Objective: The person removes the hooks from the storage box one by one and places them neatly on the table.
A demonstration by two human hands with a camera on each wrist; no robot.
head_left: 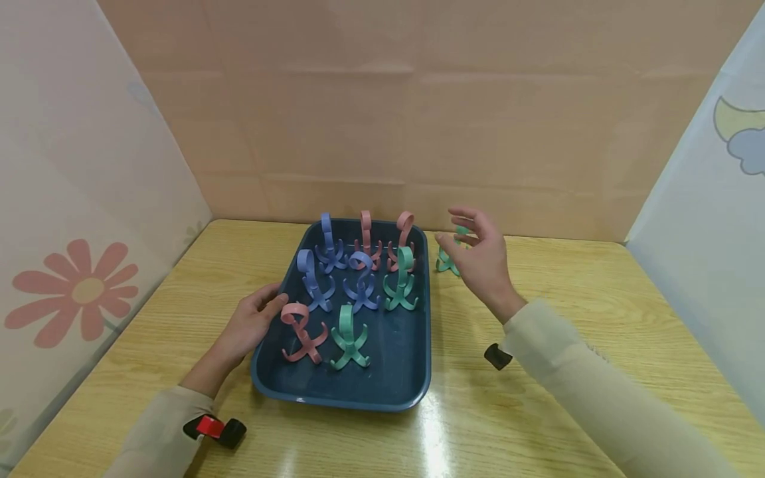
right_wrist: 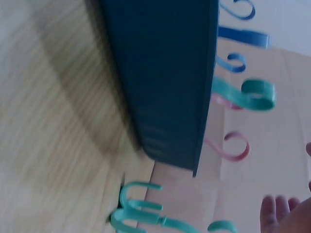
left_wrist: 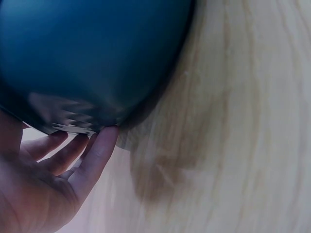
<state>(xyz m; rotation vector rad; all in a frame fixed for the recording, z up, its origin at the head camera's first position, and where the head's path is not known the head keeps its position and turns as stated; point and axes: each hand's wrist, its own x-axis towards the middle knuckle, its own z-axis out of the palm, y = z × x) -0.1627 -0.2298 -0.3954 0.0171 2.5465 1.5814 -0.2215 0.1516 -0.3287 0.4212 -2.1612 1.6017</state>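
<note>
I am looking over a pale wood-grain table (head_left: 597,279), its surface catching a white glare (head_left: 433,425) near the front. A tan back wall (head_left: 382,126) is rising straight behind it, creasing faintly in lines. On the left, a white wall (head_left: 54,133) is carrying a large pink flower (head_left: 86,291); on the right, a pale wall (head_left: 711,252) is showing a yellow moon (head_left: 735,119) and a blue cloud (head_left: 750,149).

A dark blue tray (head_left: 388,352) is sitting on the table, left of the middle. Inside, eight hooks are standing in rows: three blue hooks (head_left: 307,265), three pink hooks (head_left: 366,229) and two green hooks (head_left: 346,322), leaving the front right corner bare. A loose green hook (head_left: 445,262) is standing upright on the wood just beside the tray's far right side, near the back wall.

My left hand (head_left: 245,322) is holding the tray's left rim, the thumb lying over it and the fingers pressing from outside. My right hand (head_left: 484,259) is hovering in front of the loose green hook, thumb and fingers spreading apart and pinching nothing; the right wrist view is showing a gap between them. Both arms are wearing cream sleeves (head_left: 597,378), and the tray is casting a soft shadow on the wood.
</note>
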